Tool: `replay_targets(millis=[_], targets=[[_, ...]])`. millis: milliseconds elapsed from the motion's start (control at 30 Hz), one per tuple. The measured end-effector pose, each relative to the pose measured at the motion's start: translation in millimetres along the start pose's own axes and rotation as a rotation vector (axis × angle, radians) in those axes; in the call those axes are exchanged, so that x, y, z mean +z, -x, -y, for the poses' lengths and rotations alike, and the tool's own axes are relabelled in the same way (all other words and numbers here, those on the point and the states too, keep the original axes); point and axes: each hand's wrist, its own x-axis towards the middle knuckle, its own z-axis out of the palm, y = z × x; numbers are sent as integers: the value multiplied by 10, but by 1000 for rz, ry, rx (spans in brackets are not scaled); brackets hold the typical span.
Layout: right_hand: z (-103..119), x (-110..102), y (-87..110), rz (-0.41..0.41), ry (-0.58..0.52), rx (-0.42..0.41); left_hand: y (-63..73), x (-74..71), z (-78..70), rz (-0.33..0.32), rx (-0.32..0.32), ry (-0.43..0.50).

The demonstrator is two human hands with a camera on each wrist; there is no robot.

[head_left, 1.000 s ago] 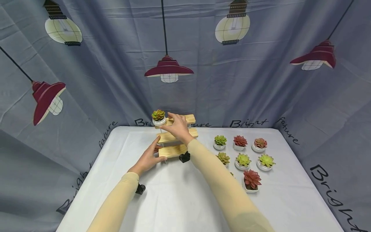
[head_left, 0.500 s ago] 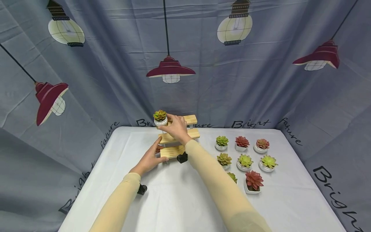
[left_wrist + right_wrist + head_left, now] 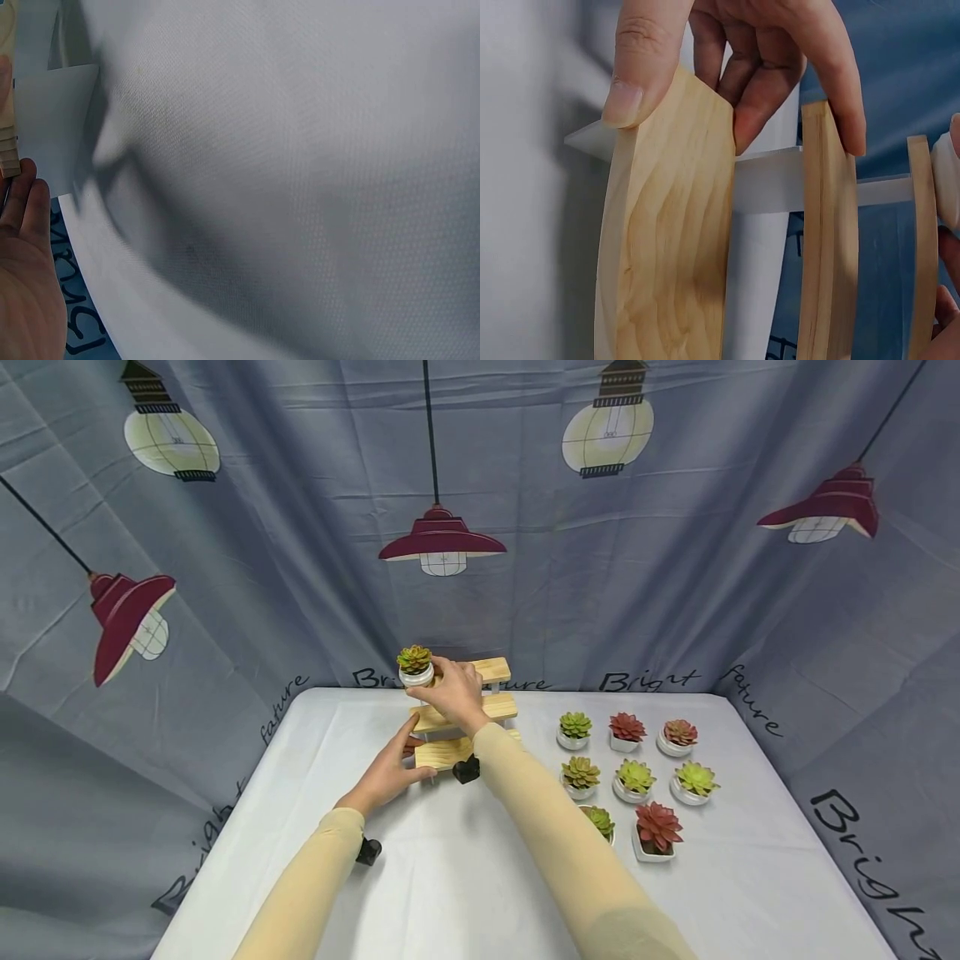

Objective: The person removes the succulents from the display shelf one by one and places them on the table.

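Note:
A three-step wooden plant stand (image 3: 442,753) with whitish translucent side supports is near the table's back edge. At its left end, my left hand (image 3: 384,774) grips the lowest step, thumb on the front edge and fingers behind, with a forefinger reaching to the middle step (image 3: 829,247). The right wrist view shows this hold closely. My right hand (image 3: 456,692) pinches a white round pot with a yellow-green succulent (image 3: 414,660) at the left end of the top step (image 3: 491,670). In the right wrist view, part of this pot (image 3: 946,180) shows beside the top step.
Right of the stand, several potted succulents, green and red, are arranged in rows on the white table (image 3: 750,860). A red one in a square pot (image 3: 656,831) is nearest the front. My right sleeve (image 3: 555,835) partly covers a green one (image 3: 600,821). A grey-blue curtain (image 3: 525,610) hangs behind.
The head view has shifted slightly. My right wrist and forearm have swung a little to the left, uncovering more of a green succulent. Both hands keep their holds, and the stand stays put.

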Motion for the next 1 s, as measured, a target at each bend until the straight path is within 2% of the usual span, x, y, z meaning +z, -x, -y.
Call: replay_targets(millis=[1000], targets=[[7,49,-10,-11,-43,22,0,3,-11,-5,-23,2]])
